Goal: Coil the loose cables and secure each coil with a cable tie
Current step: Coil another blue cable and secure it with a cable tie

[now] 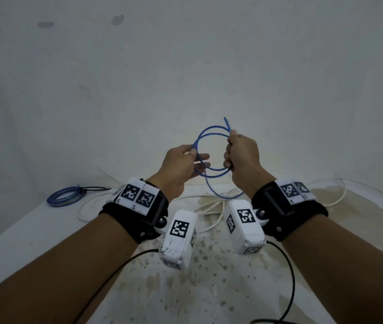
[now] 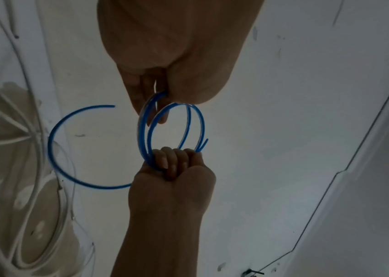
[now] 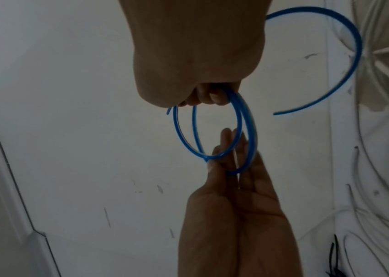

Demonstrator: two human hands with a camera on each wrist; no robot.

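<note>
White table [image 1: 34, 232], stained toward 3 o'clock. Loose white cables [image 1: 211, 204] sprawl on it at centre, under both hands. Finished blue coil [image 1: 65, 197], bound w/ black cable tie [image 1: 94, 188], lies at 9 o'clock, well apart. Blue cable [image 1: 211, 136] held in air above table, approx. 2 loops formed, free tail hanging at 6 o'clock. Right hand [image 1: 242, 156]: fist closed round the loops on 3 o'clock side. Left hand [image 1: 181, 163]: thumb and fingers pinch the loops on 9 o'clock side, other fingers extended.
</note>
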